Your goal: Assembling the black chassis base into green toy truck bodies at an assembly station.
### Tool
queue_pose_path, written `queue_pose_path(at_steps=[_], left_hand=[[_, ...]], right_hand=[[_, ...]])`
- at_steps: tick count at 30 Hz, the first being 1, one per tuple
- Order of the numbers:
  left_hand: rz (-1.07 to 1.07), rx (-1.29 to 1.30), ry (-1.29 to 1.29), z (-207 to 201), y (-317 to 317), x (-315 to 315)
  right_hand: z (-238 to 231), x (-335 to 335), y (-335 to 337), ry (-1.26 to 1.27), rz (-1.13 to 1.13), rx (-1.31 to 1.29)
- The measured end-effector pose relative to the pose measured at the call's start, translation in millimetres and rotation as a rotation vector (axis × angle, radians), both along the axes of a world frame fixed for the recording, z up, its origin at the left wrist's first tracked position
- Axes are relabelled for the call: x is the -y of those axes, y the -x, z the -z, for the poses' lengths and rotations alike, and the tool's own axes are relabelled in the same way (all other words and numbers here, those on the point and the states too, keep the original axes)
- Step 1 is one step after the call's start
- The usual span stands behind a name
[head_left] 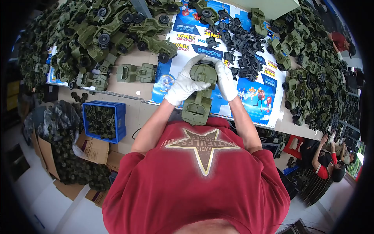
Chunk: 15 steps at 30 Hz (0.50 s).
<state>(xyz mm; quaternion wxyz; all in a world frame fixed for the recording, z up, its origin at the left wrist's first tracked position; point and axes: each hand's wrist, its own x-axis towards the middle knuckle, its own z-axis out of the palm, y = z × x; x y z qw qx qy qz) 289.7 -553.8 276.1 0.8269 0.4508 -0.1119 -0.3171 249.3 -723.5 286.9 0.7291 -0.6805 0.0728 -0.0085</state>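
Close to my body, above the table's near edge, I hold an olive-green toy truck [196, 111] lengthwise between both hands. My left hand [186, 83], in a white glove, curls around its far left end, the thumb lying across the body. From the other side my right hand [225, 81], also white-gloved, closes on the far right end. A dark part shows at the truck's far end between my fingers; its shape is partly hidden. Just beyond my hands, small black plastic parts [246, 58] lie heaped on the printed sheet [163, 87]. Left of my hands stands another green toy truck [136, 73].
Green toy trucks with black wheels pile up on the table's left [105, 37] and right [307, 84]. A blue crate [124, 121] of dark green pieces stands at the lower left, near a cardboard box [93, 150]. Other people [329, 165] are at the far right.
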Motion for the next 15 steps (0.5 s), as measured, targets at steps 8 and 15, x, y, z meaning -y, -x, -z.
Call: queue_pose_path(at_steps=[8,15], left_hand=[[-0.048,0.392,-0.092,13.3,-3.3,1.4],[0.103,0.27,-0.414,13.4,2.7,7.3]], right_hand=[[-16.6,-15.4,20.4,0.606,0.044,0.332],[22.7,-10.2,36.2,0.469,0.214,-0.004]])
